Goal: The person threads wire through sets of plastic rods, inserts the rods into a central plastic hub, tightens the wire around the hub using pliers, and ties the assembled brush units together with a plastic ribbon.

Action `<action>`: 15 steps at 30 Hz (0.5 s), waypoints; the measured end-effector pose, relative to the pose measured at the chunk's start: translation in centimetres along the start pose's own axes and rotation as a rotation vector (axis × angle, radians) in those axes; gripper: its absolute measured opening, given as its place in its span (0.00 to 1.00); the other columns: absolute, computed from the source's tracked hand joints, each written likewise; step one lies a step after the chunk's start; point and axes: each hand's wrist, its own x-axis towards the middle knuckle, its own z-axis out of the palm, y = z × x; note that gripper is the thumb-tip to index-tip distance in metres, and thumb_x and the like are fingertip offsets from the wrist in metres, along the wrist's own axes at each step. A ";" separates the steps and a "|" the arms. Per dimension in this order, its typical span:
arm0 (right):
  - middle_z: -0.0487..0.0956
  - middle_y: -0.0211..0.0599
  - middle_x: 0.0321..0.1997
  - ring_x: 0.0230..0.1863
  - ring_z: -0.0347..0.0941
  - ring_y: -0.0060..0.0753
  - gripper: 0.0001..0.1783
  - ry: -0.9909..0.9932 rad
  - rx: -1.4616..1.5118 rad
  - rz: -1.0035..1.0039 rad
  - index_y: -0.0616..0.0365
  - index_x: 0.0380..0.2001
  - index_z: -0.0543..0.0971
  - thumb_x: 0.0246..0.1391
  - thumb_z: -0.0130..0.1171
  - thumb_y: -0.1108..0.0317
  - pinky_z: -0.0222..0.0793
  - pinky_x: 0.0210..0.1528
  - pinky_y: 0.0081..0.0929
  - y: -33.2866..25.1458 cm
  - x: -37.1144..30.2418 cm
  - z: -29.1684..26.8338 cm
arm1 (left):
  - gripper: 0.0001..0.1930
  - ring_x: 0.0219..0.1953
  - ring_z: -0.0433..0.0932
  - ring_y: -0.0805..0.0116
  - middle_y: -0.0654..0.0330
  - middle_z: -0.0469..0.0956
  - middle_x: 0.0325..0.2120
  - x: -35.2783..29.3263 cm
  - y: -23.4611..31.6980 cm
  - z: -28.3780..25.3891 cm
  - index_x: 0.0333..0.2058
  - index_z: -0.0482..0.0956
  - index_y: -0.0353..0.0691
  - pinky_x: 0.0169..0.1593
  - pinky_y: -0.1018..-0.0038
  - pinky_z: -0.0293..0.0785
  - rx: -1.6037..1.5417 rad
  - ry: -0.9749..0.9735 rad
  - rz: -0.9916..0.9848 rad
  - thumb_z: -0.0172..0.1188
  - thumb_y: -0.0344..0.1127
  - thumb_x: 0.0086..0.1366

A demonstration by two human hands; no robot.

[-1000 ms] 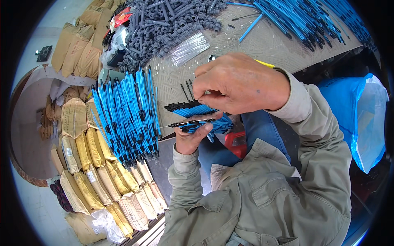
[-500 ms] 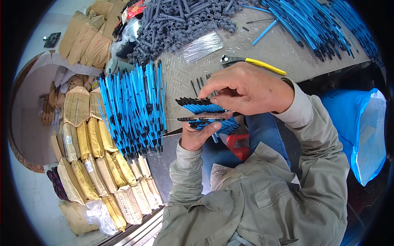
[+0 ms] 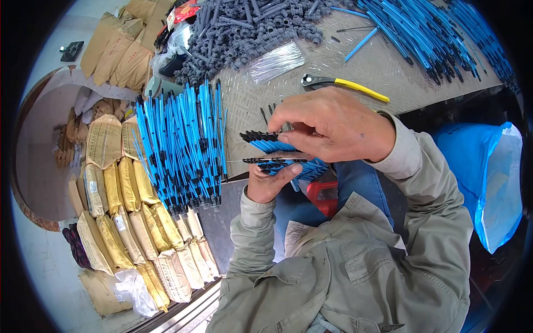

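Observation:
My left hand (image 3: 266, 186) is closed round a bundle of slim blue tubes with black ends (image 3: 271, 145), held in front of me over my lap. A row of black tips lines the bundle's near side, and a thin wire (image 3: 235, 161) sticks out from it to the left. My right hand (image 3: 341, 123) reaches over the bundle from the right, thumb and forefinger bent together at the far row of black tips. Whatever sits between those fingertips is hidden. Just beyond them, a few black tips (image 3: 266, 112) poke up above the table.
To the left lies a stack of blue tubes (image 3: 179, 147). Yellow-handled pliers (image 3: 355, 89), silver wires (image 3: 277, 62) and heaped grey plastic fittings (image 3: 250, 33) lie on the table (image 3: 344, 66). More blue tubes (image 3: 422, 33) are at far right; a blue bag (image 3: 472, 177) stands nearer.
The right hand has shifted slightly, its fingertips inching along the far black tips. The left hand keeps its hold on the tube bundle. The whole view has moved a little.

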 end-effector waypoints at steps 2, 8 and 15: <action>0.71 0.38 0.22 0.20 0.68 0.40 0.10 0.019 0.008 -0.014 0.58 0.35 0.75 0.46 0.56 0.73 0.60 0.22 0.32 0.2 0.0 0.4 | 0.10 0.39 0.76 0.70 0.57 0.79 0.34 0.0 -0.1 0.0 0.38 0.78 0.31 0.45 0.73 0.72 -0.008 0.014 0.002 0.61 0.23 0.55; 0.69 0.36 0.22 0.22 0.66 0.37 0.11 0.095 0.029 -0.035 0.58 0.36 0.74 0.45 0.57 0.74 0.59 0.23 0.28 0.2 0.0 1.8 | 0.11 0.39 0.75 0.73 0.60 0.79 0.34 -0.2 -0.4 -0.4 0.38 0.78 0.32 0.44 0.76 0.71 0.004 0.000 0.033 0.61 0.22 0.54; 0.68 0.36 0.23 0.22 0.64 0.34 0.10 0.032 0.128 0.022 0.60 0.34 0.75 0.45 0.57 0.76 0.57 0.24 0.26 -0.3 0.4 1.4 | 0.11 0.37 0.75 0.75 0.62 0.79 0.34 -0.2 -0.2 -0.3 0.38 0.78 0.34 0.43 0.76 0.71 -0.106 0.012 -0.052 0.62 0.24 0.54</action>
